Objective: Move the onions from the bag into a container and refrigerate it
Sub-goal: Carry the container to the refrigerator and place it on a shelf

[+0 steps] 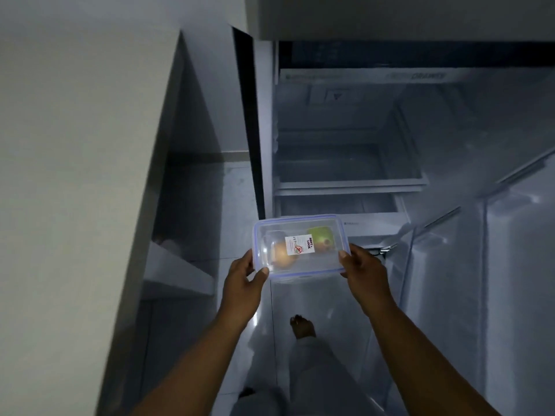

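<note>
pale wall (75,145) at left, glossy tiled floor (240,187), bare foot (303,325) on it, light trouser leg (318,373) below

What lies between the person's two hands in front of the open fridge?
In the head view, the lidded clear container spans the gap, left hand and right hand holding its ends.

1. Dim, bluish light overall; the fridge (360,151) interior is unlit and murky.
2. Glare patch on the floor (255,319) at 6 o'clock.
3. Soft motion blur throughout; wide-angle bending toward the edges.
</note>
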A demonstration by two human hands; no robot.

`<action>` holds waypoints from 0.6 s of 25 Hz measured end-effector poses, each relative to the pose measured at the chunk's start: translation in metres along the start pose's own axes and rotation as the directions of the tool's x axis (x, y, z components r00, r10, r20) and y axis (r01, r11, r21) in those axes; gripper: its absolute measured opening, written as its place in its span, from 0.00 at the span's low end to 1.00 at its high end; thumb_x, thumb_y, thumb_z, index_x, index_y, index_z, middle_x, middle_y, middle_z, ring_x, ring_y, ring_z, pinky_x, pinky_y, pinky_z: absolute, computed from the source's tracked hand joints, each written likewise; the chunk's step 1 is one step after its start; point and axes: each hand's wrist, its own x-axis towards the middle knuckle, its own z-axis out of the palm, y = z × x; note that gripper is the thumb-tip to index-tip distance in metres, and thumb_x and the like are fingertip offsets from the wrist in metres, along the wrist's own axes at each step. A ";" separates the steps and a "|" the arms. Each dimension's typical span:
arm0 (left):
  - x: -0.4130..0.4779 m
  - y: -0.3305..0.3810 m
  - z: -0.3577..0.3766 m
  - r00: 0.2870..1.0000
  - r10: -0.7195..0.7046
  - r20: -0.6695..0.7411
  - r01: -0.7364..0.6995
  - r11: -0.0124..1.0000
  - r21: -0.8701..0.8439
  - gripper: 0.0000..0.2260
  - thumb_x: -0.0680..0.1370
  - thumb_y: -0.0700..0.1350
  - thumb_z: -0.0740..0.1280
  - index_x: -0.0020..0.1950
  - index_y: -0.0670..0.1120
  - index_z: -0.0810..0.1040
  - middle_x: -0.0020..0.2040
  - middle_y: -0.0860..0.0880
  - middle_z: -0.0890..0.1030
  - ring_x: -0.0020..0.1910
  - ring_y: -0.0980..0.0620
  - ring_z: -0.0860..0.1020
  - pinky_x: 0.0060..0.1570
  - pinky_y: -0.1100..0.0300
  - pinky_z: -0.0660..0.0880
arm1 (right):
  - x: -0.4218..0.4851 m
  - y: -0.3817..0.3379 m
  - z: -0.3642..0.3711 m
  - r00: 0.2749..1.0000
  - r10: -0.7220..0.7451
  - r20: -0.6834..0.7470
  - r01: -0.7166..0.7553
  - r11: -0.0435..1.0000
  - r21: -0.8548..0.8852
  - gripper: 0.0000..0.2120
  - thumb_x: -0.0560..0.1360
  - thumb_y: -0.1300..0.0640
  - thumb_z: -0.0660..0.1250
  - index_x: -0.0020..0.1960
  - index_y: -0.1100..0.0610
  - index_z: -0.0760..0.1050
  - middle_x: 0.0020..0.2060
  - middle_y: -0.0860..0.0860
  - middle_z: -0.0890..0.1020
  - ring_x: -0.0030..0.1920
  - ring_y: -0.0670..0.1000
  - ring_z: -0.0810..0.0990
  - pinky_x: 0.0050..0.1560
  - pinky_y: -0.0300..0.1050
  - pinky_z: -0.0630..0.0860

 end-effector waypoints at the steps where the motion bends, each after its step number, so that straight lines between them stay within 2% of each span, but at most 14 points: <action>1: 0.014 0.000 0.013 1.000 0.000 0.020 0.000 1.000 0.011 0.15 0.78 0.48 0.66 0.64 0.59 0.73 0.63 0.51 0.75 0.61 0.53 0.75 0.61 0.54 0.74 | 0.014 0.009 -0.004 0.999 0.024 -0.028 -0.024 1.000 0.002 0.12 0.78 0.49 0.62 0.58 0.47 0.79 0.47 0.51 0.84 0.47 0.53 0.83 0.55 0.59 0.80; 4: 0.060 -0.002 0.050 0.998 -0.001 0.062 -0.001 0.999 0.036 0.16 0.79 0.48 0.65 0.67 0.57 0.72 0.59 0.53 0.73 0.52 0.61 0.74 0.50 0.70 0.70 | 0.057 0.036 -0.008 0.992 0.089 -0.090 -0.086 0.996 0.038 0.11 0.77 0.47 0.63 0.56 0.47 0.79 0.46 0.51 0.84 0.48 0.54 0.83 0.54 0.60 0.80; 5: 0.076 -0.004 0.061 0.997 -0.002 0.072 -0.001 0.999 0.043 0.16 0.79 0.48 0.64 0.67 0.56 0.72 0.58 0.53 0.73 0.51 0.62 0.74 0.48 0.72 0.69 | 0.072 0.044 -0.008 0.990 0.099 -0.104 -0.094 0.994 0.048 0.10 0.77 0.48 0.63 0.55 0.47 0.80 0.45 0.52 0.84 0.47 0.55 0.83 0.54 0.60 0.80; 6: 0.092 -0.005 0.071 0.997 0.002 0.078 -0.005 0.999 0.043 0.15 0.79 0.47 0.64 0.66 0.56 0.72 0.59 0.51 0.74 0.50 0.61 0.75 0.49 0.71 0.69 | 0.088 0.051 -0.007 0.988 0.101 -0.117 -0.095 0.994 0.053 0.10 0.76 0.48 0.64 0.54 0.48 0.80 0.44 0.52 0.84 0.47 0.56 0.83 0.54 0.60 0.80; 9: 0.140 -0.014 0.101 0.996 0.022 0.089 -0.024 0.999 0.026 0.12 0.79 0.45 0.64 0.61 0.58 0.73 0.61 0.47 0.76 0.56 0.53 0.76 0.59 0.58 0.73 | 0.141 0.073 -0.004 0.984 0.083 -0.156 -0.069 0.994 0.088 0.11 0.77 0.51 0.65 0.55 0.52 0.81 0.46 0.54 0.84 0.47 0.58 0.84 0.54 0.63 0.79; 11: 0.171 -0.016 0.117 0.993 0.057 0.101 -0.059 0.998 0.012 0.11 0.79 0.44 0.65 0.59 0.58 0.75 0.62 0.46 0.78 0.59 0.49 0.77 0.63 0.52 0.74 | 0.179 0.086 -0.002 0.982 0.056 -0.182 -0.042 0.996 0.080 0.13 0.76 0.48 0.64 0.54 0.53 0.81 0.46 0.57 0.84 0.48 0.61 0.83 0.54 0.66 0.78; 15: 0.234 -0.008 0.146 0.982 0.144 0.121 -0.148 0.989 0.019 0.11 0.76 0.45 0.69 0.56 0.58 0.78 0.56 0.49 0.83 0.56 0.50 0.80 0.60 0.52 0.76 | 0.255 0.093 -0.008 0.980 0.059 -0.192 -0.046 0.996 0.074 0.17 0.75 0.46 0.63 0.53 0.57 0.80 0.49 0.60 0.84 0.50 0.63 0.82 0.57 0.64 0.78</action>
